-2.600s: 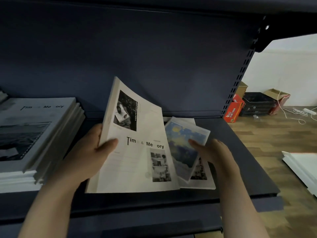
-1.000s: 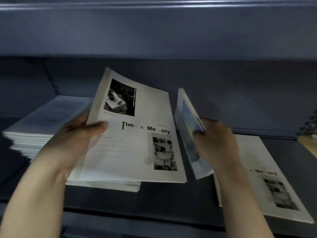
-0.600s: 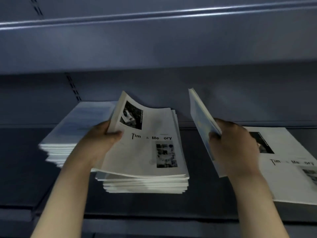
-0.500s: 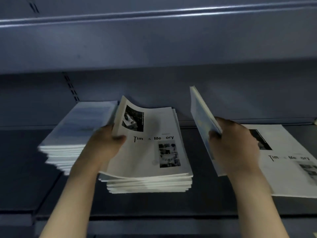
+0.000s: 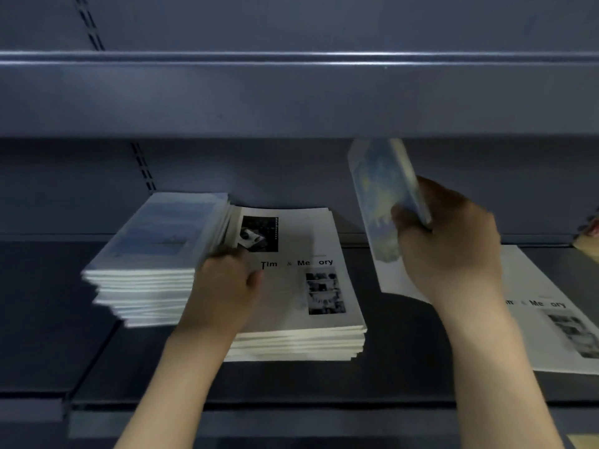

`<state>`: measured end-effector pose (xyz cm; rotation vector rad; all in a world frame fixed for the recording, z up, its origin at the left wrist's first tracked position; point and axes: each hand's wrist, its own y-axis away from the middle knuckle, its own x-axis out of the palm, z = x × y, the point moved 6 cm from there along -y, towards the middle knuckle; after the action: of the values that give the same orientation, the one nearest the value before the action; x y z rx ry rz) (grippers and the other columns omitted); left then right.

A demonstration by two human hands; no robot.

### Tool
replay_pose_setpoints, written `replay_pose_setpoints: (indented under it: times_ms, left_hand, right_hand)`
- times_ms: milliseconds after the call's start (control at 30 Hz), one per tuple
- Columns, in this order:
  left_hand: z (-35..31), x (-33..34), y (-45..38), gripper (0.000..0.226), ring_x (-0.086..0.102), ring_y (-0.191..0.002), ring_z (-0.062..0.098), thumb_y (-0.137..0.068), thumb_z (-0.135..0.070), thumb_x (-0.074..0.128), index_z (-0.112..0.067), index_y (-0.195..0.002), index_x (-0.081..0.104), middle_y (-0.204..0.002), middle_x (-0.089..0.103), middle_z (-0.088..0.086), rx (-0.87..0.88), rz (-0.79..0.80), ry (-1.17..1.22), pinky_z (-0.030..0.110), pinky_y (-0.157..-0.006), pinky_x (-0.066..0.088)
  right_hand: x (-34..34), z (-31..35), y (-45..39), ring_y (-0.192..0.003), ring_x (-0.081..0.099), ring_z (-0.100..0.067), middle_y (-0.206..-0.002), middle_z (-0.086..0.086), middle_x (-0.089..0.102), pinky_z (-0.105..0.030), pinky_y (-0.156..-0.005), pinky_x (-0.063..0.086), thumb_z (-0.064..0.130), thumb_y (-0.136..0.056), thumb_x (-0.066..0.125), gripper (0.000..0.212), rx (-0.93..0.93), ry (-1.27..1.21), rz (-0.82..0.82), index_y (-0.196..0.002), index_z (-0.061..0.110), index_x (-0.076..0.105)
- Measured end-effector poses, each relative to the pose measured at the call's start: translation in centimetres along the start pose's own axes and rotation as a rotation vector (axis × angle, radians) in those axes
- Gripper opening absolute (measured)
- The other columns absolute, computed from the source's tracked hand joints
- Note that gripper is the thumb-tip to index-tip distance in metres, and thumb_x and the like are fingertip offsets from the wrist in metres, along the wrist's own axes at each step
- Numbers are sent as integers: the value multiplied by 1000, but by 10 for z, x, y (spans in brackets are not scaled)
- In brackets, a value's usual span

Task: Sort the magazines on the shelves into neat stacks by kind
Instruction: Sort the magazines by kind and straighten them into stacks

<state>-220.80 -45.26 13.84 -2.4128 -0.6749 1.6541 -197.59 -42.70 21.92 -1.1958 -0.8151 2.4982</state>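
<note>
A white "Time & Memory" magazine [image 5: 311,270] lies flat on top of a stack of the same kind [image 5: 298,345] at the middle of the dark shelf. My left hand [image 5: 227,286] rests on that top magazine's left edge, fingers curled over it. To the left stands a taller stack of blue-covered magazines [image 5: 155,254], touching the white stack. My right hand [image 5: 450,251] grips a small blue-covered magazine [image 5: 382,196], held upright and tilted above the shelf. Under that hand another "Time & Memory" magazine [image 5: 544,312] lies flat at the right.
The upper shelf's front lip [image 5: 291,92] hangs just above the raised blue magazine. Bare shelf surface [image 5: 405,335] shows between the white stack and the right magazine. A slotted upright [image 5: 142,166] runs down the back panel.
My left hand has laid the "Time & Memory" magazine down flat onto the white stack. My right hand has lifted the blue magazine higher, near the upper shelf.
</note>
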Motion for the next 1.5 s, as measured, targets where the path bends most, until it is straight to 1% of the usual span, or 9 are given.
replay_pose_setpoints:
  times_ms: [100,300,500,767,900,1000,1167,1333,1500]
  left_hand:
    - [-11,-9,11,28,62,-100,24,-91,-24,56,-9,-114,62,-105,67,9,38,-64,92,30,-83,45]
    - [9,-29,29,27,53,-71,15,-90,-29,56,-16,-113,62,-74,59,-6,-50,-194,125,25,-66,38]
    - [33,-47,40,24,60,-70,22,-89,-33,53,-19,-108,58,-77,65,-3,-113,-256,118,33,-63,46]
    - [86,-79,37,33,55,-64,22,-89,-30,55,-16,-119,54,-69,52,-16,-198,-335,107,28,-61,39]
    - [106,-84,31,31,56,-66,19,-91,-34,51,-18,-117,55,-73,56,-9,-223,-331,145,28,-60,40]
    - [120,-81,27,28,52,-65,14,-93,-29,47,-20,-117,55,-72,56,-11,-241,-299,156,28,-61,38]
    - [134,-66,19,19,56,-66,17,-93,-27,47,-25,-109,57,-72,53,-19,-248,-170,152,29,-59,41]
    - [137,-58,12,19,56,-63,10,-92,-27,48,-23,-109,57,-72,59,-13,-217,-141,231,29,-55,41]
    - [138,-65,-1,11,59,-64,26,-89,-17,53,-23,-96,59,-70,64,3,-227,-157,200,36,-61,49]
  right_hand:
    - [1,-2,-4,-57,48,-19,-64,-3,52,-24,-48,32,17,-89,53,14,61,-216,46,-76,12,51]
    - [30,4,-2,-83,66,-31,-87,-12,70,-44,-77,52,20,-88,59,15,243,-700,165,-89,7,64]
    - [105,30,3,-92,67,-33,-81,-2,68,-55,-87,50,23,-87,63,15,424,-1057,317,-73,23,65]
    - [190,105,8,-72,62,-8,-74,8,64,-23,-73,49,20,-92,60,18,514,-1190,481,-74,20,56]
    - [220,136,4,-82,61,-14,-83,3,62,-31,-81,48,26,-92,60,18,541,-1143,564,-76,21,53]
    - [232,144,2,-88,59,-26,-91,-8,63,-29,-74,41,29,-95,51,26,413,-793,601,-93,7,64]
    - [240,141,2,-100,60,-32,-109,-13,62,-33,-75,47,39,-95,44,41,191,-317,594,-113,3,53]
    - [243,142,5,-107,56,-36,-118,-14,58,-48,-92,44,50,-94,41,48,173,-168,571,-120,9,36]
    - [245,139,2,-108,56,-36,-119,-16,57,-40,-86,43,40,-97,36,40,200,-164,576,-122,9,35]
